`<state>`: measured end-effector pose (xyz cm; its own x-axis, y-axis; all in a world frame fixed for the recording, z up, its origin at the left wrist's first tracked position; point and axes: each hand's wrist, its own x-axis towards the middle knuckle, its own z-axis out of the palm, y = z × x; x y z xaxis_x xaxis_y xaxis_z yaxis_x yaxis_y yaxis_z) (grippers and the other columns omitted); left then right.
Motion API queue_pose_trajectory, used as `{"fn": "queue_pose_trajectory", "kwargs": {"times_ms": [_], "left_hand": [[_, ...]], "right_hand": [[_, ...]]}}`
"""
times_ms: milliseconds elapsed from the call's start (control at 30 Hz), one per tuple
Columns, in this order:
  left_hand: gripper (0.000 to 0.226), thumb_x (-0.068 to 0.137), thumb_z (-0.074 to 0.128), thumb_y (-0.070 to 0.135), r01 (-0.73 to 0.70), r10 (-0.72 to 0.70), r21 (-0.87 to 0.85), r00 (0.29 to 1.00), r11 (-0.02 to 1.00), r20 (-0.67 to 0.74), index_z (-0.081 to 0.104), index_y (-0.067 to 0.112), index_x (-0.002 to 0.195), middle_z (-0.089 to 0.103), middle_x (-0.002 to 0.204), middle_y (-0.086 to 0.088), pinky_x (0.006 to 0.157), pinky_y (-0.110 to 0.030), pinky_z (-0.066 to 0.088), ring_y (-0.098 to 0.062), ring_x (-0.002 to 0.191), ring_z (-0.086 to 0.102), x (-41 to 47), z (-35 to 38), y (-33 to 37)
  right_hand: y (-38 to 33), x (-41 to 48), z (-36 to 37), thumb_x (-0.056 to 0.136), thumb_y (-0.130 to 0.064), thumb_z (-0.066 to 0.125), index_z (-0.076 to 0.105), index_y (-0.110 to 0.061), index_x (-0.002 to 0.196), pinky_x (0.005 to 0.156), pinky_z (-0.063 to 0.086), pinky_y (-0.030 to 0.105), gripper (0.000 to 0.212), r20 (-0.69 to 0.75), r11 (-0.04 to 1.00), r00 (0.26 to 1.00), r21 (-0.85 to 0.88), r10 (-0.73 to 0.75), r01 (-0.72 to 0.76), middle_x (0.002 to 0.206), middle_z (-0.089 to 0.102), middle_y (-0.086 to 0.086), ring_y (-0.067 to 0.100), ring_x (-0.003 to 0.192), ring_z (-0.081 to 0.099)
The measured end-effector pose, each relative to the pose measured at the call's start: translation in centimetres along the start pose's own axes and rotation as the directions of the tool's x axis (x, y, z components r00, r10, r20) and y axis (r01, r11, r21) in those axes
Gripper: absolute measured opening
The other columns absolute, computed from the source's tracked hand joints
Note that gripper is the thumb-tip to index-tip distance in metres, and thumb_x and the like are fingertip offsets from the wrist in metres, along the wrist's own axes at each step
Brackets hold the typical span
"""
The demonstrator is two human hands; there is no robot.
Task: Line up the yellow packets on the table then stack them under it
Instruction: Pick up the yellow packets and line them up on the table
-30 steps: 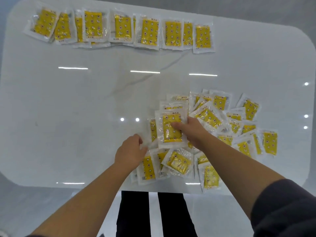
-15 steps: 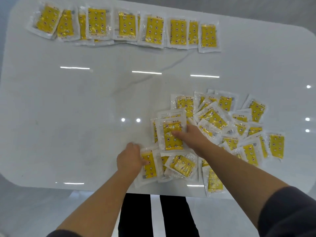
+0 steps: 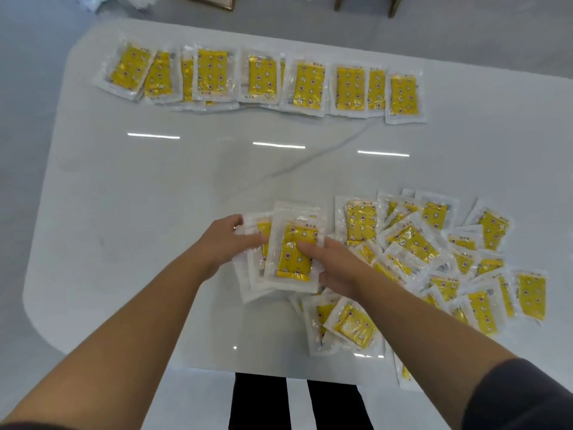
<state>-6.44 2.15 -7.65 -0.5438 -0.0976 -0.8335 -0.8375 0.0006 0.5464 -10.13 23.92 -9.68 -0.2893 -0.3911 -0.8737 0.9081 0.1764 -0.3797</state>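
A small bunch of yellow packets (image 3: 294, 252) in clear wrappers is held between both hands over the white table (image 3: 139, 212). My left hand (image 3: 226, 240) grips the bunch's left edge. My right hand (image 3: 335, 265) grips its right side, thumb on the top packet's yellow face. A row of yellow packets (image 3: 263, 79), partly overlapping, runs along the far edge. A loose heap of packets (image 3: 434, 259) lies to the right, with more packets (image 3: 344, 327) near the front edge.
One packet (image 3: 403, 373) hangs over the table's front edge at the right. Dark trouser legs (image 3: 263, 401) and a grey floor show below the table. Furniture legs (image 3: 393, 4) stand beyond the far edge.
My left hand has come up from a packet near the front edge to join the right hand. Several packets are now gathered into one bunch and lifted left of the heap.
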Motion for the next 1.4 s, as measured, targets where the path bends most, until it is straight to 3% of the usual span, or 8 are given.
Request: {"fn": "queue_pose_trajectory", "kwargs": {"times_ms": [200, 433, 700, 800, 967, 1100, 1267, 1400], "left_hand": [[0.028, 0.089, 0.065, 0.019, 0.108, -0.12, -0.5, 0.993, 0.859, 0.009, 0.065, 0.009, 0.115, 0.071, 0.108, -0.015, 0.085, -0.049, 0.055, -0.034, 0.098, 0.069, 0.8, -0.5, -0.4], [0.023, 0.077, 0.079, 0.019, -0.033, -0.04, -0.277, 0.966, 0.96, -0.256, 0.069, 0.018, 0.098, 0.074, 0.095, -0.007, 0.084, -0.054, 0.055, -0.028, 0.09, 0.071, 6.0, -3.6, 4.7], [0.047, 0.088, 0.065, 0.03, -0.204, 0.151, -0.092, 0.902, 0.975, -0.404, 0.054, 0.01, 0.129, 0.062, 0.115, -0.005, 0.064, -0.025, 0.049, -0.02, 0.094, 0.061, 15.2, -6.4, 16.6], [0.034, 0.092, 0.06, 0.025, -0.234, 0.261, 0.117, 0.844, 0.965, -0.468, 0.056, 0.008, 0.121, 0.06, 0.111, -0.006, 0.054, -0.022, 0.043, -0.018, 0.089, 0.057, 17.6, -8.3, 19.2], [0.036, 0.089, 0.061, 0.021, -0.13, 0.377, 0.441, 0.754, 0.888, -0.538, 0.053, 0.006, 0.12, 0.058, 0.116, -0.01, 0.079, -0.031, 0.043, -0.028, 0.107, 0.056, 20.2, -11.2, 20.0], [0.062, 0.088, 0.061, 0.026, 0.048, 0.568, 0.769, 0.645, 0.638, -0.511, 0.034, 0.013, 0.142, 0.037, 0.143, -0.011, 0.101, -0.046, 0.035, -0.032, 0.13, 0.037, 19.3, -10.3, 19.3], [0.068, 0.096, 0.047, 0.042, -0.232, 0.621, 0.958, 0.78, 0.171, 0.078, 0.012, 0.028, 0.153, 0.002, 0.162, -0.005, 0.115, -0.054, 0.018, -0.028, 0.148, 0.005, 19.2, -6.5, 17.8], [0.062, 0.099, 0.043, 0.037, -0.215, 0.586, 0.975, 0.798, 0.063, 0.138, 0.011, 0.033, 0.153, -0.006, 0.162, -0.002, 0.114, -0.058, 0.014, -0.027, 0.149, 0.0, 20.2, -6.1, 17.5]], "right_hand": [[-3.0, 2.1, 2.4, 0.095, -0.013, 0.058, 0.061, -0.012, 0.117, 0.084, 0.058, 0.038, 0.022, -0.059, 0.997, 0.995, -0.004, -0.079, 0.079, 0.11, 0.072, 0.009, 0.024, 0.1, 0.07], [-10.2, 5.5, 3.0, 0.092, -0.019, 0.064, 0.062, -0.015, 0.117, 0.093, 0.053, 0.048, 0.026, -0.167, 0.965, 0.962, -0.187, -0.216, 0.184, 0.108, 0.072, 0.006, 0.024, 0.101, 0.069], [-21.5, 11.4, 3.4, 0.089, -0.024, 0.067, 0.063, -0.021, 0.104, 0.092, 0.051, 0.057, 0.016, -0.352, 0.919, 0.849, -0.187, -0.393, 0.348, 0.107, 0.071, 0.007, 0.028, 0.1, 0.068], [-24.1, 13.6, 4.1, 0.089, -0.025, 0.067, 0.057, -0.02, 0.099, 0.09, 0.054, 0.051, 0.015, -0.448, 0.916, 0.8, -0.177, -0.4, 0.36, 0.102, 0.068, 0.005, 0.024, 0.095, 0.068], [-26.0, 16.0, 4.8, 0.087, -0.021, 0.064, 0.058, -0.014, 0.101, 0.068, 0.053, 0.031, 0.016, -0.545, 0.893, 0.708, -0.297, -0.45, 0.339, 0.097, 0.064, 0.005, 0.02, 0.082, 0.063], [-26.1, 15.5, 3.9, 0.083, -0.02, 0.068, 0.066, -0.018, 0.093, 0.08, 0.058, 0.041, 0.011, -0.55, 0.838, 0.633, -0.386, -0.544, 0.385, 0.093, 0.07, 0.005, 0.023, 0.086, 0.069], [-26.2, 15.2, 2.9, 0.073, -0.023, 0.082, 0.068, -0.019, 0.096, 0.081, 0.058, 0.043, 0.028, -0.545, 0.858, 0.663, -0.351, -0.514, 0.376, 0.096, 0.072, 0.003, 0.021, 0.087, 0.07], [-27.1, 14.5, 1.2, 0.071, -0.026, 0.085, 0.061, -0.023, 0.08, 0.077, 0.058, 0.038, 0.027, -0.578, 0.883, 0.669, -0.276, -0.468, 0.379, 0.091, 0.071, 0.003, 0.021, 0.085, 0.07]]}}
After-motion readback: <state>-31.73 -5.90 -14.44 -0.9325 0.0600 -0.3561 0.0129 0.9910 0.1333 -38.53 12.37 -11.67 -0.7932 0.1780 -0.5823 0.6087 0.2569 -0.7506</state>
